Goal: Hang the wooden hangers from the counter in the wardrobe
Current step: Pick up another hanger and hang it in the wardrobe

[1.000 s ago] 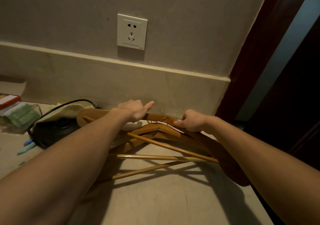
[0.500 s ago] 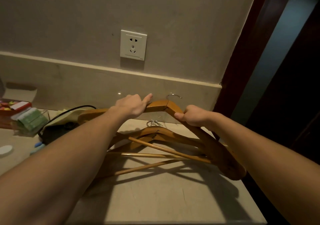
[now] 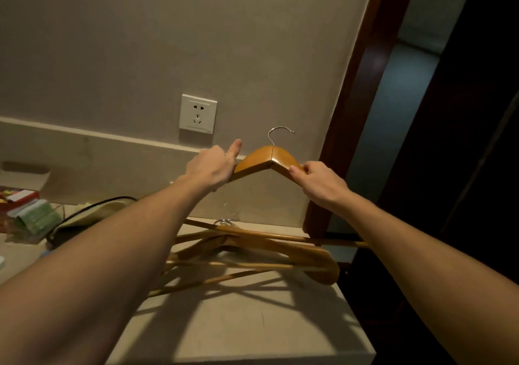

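left grip (image 3: pixel 209 168): curled round the left arm of the raised hanger (image 3: pixel 269 158), thumb sticking up.
right grip (image 3: pixel 320 184): pinches the right arm of the raised hanger.
raised hanger: in the air, hook upward, above the far right corner of the bench (image 3: pixel 252 325).
hanger pile (image 3: pixel 252 242): lies on the bench near its far and right edges.

Glossy varnished wooden hanger (image 3: pixel 268 160), shiny metal hook (image 3: pixel 276 134), matt stone counter (image 3: pixel 238 322)
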`<state>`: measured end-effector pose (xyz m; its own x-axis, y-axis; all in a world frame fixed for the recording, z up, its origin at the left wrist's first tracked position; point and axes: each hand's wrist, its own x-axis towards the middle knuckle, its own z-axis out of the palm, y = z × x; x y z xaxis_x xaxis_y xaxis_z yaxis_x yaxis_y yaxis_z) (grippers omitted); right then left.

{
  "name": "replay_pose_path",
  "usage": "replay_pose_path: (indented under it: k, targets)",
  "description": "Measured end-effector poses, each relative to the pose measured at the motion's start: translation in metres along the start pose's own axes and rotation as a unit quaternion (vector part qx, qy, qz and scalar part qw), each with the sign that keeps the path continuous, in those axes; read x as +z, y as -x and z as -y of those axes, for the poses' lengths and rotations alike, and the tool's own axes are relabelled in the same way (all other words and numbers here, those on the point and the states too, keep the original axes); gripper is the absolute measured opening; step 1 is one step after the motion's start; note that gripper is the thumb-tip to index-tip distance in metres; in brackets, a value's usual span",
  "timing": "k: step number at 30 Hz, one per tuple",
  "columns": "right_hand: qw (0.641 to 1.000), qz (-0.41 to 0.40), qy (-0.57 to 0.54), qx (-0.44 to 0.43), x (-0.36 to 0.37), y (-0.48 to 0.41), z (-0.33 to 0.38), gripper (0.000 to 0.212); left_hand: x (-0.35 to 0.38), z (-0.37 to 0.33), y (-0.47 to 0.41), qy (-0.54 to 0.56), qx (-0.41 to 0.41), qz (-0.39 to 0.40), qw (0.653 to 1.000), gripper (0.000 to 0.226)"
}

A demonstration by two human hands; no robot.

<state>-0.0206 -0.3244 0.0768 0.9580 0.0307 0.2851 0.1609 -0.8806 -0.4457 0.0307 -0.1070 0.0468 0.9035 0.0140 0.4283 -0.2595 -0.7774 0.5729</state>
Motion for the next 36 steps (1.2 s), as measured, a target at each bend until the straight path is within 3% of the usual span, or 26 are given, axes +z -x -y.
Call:
replay_pose_path:
  k: [10, 14, 21, 26, 36]
  targets:
    - [0.979, -0.185, 0.080, -0.018, -0.126, 0.100, -0.027, 0.028, -0.016, -0.154, 0.034, 0.078, 0.099, -0.078, 0.989, 0.076]
    - [0.941, -0.291, 0.171, 0.019, -0.186, 0.163, -0.042, 0.032, -0.016, -0.234, 0.059, 0.124, 0.118, -0.107, 0.979, 0.078]
    - [0.859, -0.413, 0.287, 0.093, -0.297, 0.287, -0.067, 0.040, -0.022, -0.383, 0.139, 0.198, 0.252, -0.079, 0.944, 0.069]
    - [0.793, -0.455, 0.376, 0.154, -0.350, 0.368, -0.088, 0.040, -0.021, -0.467, 0.199, 0.266, 0.332, -0.040, 0.904, 0.064]
    - [0.711, -0.455, 0.474, 0.253, -0.424, 0.453, -0.130, 0.040, 0.021, -0.592, 0.249, 0.346, 0.391, 0.011, 0.853, 0.069]
